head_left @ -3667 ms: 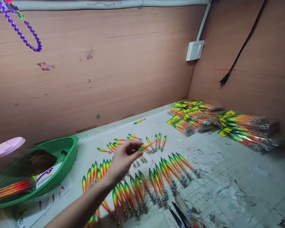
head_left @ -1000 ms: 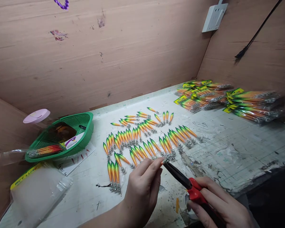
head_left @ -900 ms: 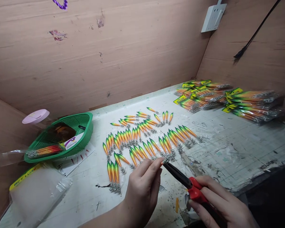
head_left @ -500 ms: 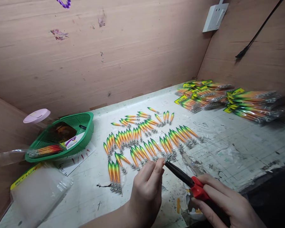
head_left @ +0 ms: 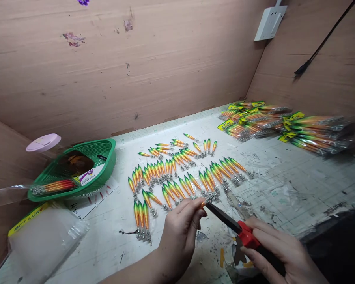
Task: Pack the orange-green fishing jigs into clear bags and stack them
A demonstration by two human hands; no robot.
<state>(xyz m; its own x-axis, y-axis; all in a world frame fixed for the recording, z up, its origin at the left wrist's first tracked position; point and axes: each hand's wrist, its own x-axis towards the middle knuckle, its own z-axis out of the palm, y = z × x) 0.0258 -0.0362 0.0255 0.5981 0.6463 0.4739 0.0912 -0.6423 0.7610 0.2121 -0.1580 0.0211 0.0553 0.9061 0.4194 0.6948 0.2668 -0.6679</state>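
Left hand (head_left: 179,232) pinches one squid jig (head_left: 203,202) steady at its hook end, right hand (head_left: 279,256) grips red-handled pliers (head_left: 233,227) nosed onto it, near laid-out jig rows (head_left: 180,169) on worktop (head_left: 284,185).

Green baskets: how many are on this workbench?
1. The green basket sits at the bench's left, against the wooden wall, left of the loose lures. The left hand and the right hand with its pliers are nearer the camera.
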